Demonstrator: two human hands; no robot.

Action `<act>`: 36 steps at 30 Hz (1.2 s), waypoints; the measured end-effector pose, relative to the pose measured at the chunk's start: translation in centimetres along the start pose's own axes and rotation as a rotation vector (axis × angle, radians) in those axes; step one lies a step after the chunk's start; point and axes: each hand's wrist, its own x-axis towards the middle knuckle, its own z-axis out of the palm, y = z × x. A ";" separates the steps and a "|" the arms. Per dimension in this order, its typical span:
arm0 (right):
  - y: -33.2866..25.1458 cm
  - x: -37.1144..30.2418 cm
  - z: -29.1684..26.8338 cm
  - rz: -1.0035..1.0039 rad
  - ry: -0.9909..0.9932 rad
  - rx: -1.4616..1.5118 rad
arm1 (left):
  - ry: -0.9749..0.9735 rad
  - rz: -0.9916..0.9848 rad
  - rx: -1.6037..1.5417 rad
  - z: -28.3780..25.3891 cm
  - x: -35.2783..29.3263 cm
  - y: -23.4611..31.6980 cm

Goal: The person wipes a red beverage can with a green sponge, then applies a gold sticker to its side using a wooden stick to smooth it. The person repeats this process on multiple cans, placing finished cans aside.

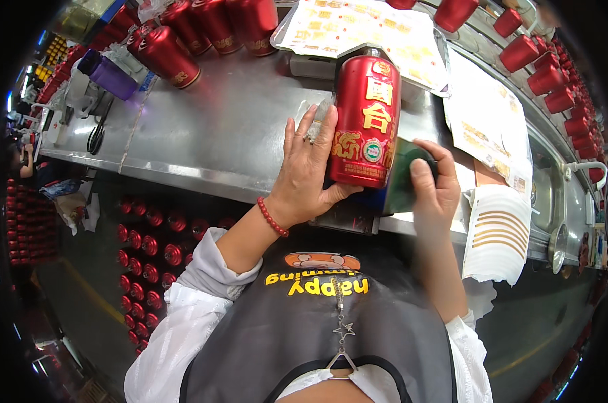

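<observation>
A glossy red bottle (366, 121) with gold lettering and a small round green-and-white label lies in front of me, its base toward me. Its dark neck end points to the far side of the bench. My left hand (302, 166) rests along the bottle's left side, fingers stretched and slightly apart, the thumb by its base. On the right, my right hand (437, 181) closes around a dark rounded piece (423, 156), thumb on the near side. A dark green flat surface (403, 171) shows between that hand and the bottle; how they join is hidden.
More red bottles (163, 57) and a purple bottle (108, 74) stand at the bench's far left. Printed sheets (358, 27) lie behind. A striped paper sheet (497, 232) hangs over the right edge. Red bottles (146, 258) fill the floor below left; red containers (546, 79) line the right.
</observation>
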 end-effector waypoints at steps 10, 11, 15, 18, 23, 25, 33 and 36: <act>1.8 -0.3 -0.8 0.054 -0.003 0.013 | -0.153 0.567 0.356 -2.6 1.3 1.2; 1.3 -0.1 -1.1 0.081 -0.030 0.010 | -0.175 0.612 0.369 -2.6 2.2 1.5; -0.8 -0.1 -4.5 0.059 -0.147 0.069 | -0.184 0.676 0.429 -2.5 3.2 2.1; 0.3 -0.3 -12.1 -0.304 -0.056 -0.483 | -0.140 0.690 0.358 -1.3 3.4 2.9; 2.3 -3.5 -25.3 -0.134 -0.141 -1.091 | -0.105 0.655 0.397 -0.3 2.9 5.8; 2.3 -4.8 -26.5 -0.081 -0.154 -1.160 | -0.110 0.619 0.331 0.9 2.2 8.3; 2.9 -12.1 -24.4 -0.179 -0.027 -1.245 | -0.430 0.349 -0.211 11.7 2.1 14.1; 2.5 -12.8 -23.7 -0.142 -0.002 -1.243 | -0.446 0.330 -0.186 15.1 1.5 15.6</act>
